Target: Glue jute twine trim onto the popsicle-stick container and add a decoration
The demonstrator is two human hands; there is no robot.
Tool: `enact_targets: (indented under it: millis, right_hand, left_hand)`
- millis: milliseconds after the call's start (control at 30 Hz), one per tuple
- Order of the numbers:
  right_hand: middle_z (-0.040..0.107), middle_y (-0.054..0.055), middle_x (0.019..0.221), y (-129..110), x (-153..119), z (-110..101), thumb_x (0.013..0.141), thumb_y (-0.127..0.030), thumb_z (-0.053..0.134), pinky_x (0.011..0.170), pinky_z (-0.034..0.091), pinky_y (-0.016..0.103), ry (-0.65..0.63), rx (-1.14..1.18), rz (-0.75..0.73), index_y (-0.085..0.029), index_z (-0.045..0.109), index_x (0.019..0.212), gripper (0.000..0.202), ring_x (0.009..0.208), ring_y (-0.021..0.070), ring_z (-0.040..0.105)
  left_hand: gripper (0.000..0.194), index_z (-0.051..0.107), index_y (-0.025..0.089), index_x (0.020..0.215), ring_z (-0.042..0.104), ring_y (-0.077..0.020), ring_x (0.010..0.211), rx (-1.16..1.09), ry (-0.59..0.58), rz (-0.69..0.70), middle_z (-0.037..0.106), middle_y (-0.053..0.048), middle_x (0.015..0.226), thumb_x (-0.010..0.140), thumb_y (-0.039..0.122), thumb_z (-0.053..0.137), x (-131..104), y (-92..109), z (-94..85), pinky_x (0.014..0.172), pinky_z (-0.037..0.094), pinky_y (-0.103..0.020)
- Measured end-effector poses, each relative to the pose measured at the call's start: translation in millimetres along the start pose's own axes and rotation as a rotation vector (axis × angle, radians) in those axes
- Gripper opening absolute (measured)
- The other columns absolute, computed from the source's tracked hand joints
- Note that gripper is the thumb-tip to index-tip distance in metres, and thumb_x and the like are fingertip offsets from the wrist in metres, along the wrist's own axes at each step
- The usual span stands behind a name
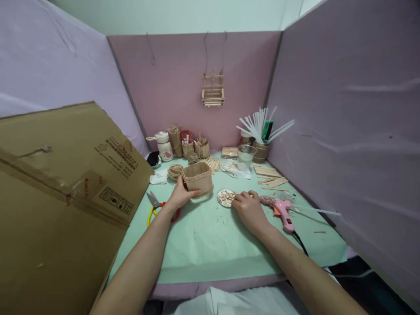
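I am at a small handicraft workspace, a booth-like nook rather than an open room: a pink back panel (157,87) and lilac side panels (348,122) close in the tabletop (210,249), which wears a pale green cover. The tools and supplies say craft. To my right lies a pink glue gun (282,205), its cord trailing off the edge; a pot (261,153) behind it bristles with white sticks (254,126) like the one in the gun. Flat wooden sticks (278,182), a coil of twine (175,171) and scissors (152,200) lie about. A little stick-built rack (213,97) hangs on the back panel.
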State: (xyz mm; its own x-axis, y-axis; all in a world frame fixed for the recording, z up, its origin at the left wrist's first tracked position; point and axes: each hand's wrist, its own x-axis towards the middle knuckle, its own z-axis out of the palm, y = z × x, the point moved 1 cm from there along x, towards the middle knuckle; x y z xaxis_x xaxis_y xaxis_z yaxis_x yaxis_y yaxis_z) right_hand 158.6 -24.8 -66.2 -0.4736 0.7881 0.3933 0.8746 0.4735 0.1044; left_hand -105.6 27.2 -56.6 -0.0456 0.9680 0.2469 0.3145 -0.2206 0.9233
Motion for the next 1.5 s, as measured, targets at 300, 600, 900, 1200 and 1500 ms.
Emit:
enact_targets:
  millis: [300, 600, 900, 1200, 1500]
  right_hand:
    - [0.068, 0.002, 0.079, 2.0, -27.2, -3.5, 0.09, -0.012, 0.053, 0.085, 0.025, 0.037, 0.074, 0.151, -0.004, -0.021, 0.065, 0.073, 0.022, 0.081, 0.0182, 0.053]
    - [0.07, 0.005, 0.099, 17.2, -34.9, -12.6, 0.09, -0.017, 0.056, 0.089, 0.029, 0.036, 0.137, 0.355, 0.121, -0.022, 0.067, 0.099, 0.016, 0.095, 0.0203, 0.06]
    - [0.069, 0.004, 0.097, 17.3, -10.1, -19.9, 0.089, -0.018, 0.055, 0.083, 0.03, 0.034, 0.051, 0.453, 0.235, -0.022, 0.068, 0.091, 0.014, 0.091, 0.0195, 0.06]
    - [0.069, 0.006, 0.087, 2.7, 37.7, -2.0, 0.085, -0.016, 0.057, 0.076, 0.023, 0.035, -0.129, 0.325, 0.189, -0.021, 0.075, 0.077, 0.02, 0.09, 0.0205, 0.054]
    - [0.068, 0.009, 0.084, -0.5, 40.6, 9.6, 0.084, -0.015, 0.054, 0.077, 0.021, 0.038, -0.137, 0.258, 0.113, -0.019, 0.073, 0.07, 0.024, 0.087, 0.0212, 0.051]
  left_hand:
    - [0.089, 0.036, 0.018, 0.134, 0.046, -0.0288, 0.128, 0.081, -0.092, 0.021, 0.048, -0.015, 0.138, 0.059, 0.03, 0.083, -4.3, 1.4, 4.8, 0.107, 0.037, -0.042]
    - [0.095, 0.033, 0.016, 0.138, 0.042, -0.03, 0.131, 0.084, -0.096, 0.008, 0.044, -0.015, 0.142, 0.057, 0.028, 0.083, -4.9, 4.9, 6.4, 0.109, 0.033, -0.043]
    - [0.115, 0.016, 0.02, 0.149, 0.027, -0.0337, 0.141, 0.249, -0.156, -0.004, 0.027, -0.019, 0.154, 0.058, 0.042, 0.083, -10.2, 18.3, -14.1, 0.113, 0.025, -0.046]
    - [0.016, 0.064, 0.019, 0.097, 0.058, -0.0218, 0.104, 0.429, 0.37, 0.553, 0.066, -0.007, 0.103, 0.083, 0.024, 0.058, -32.6, 52.0, 11.8, 0.096, 0.042, -0.04]
    - [0.01, 0.065, 0.02, 0.086, 0.059, -0.02, 0.098, 0.48, 0.125, 0.688, 0.069, -0.005, 0.093, 0.085, 0.019, 0.055, -47.5, 51.2, 41.1, 0.089, 0.04, -0.038]
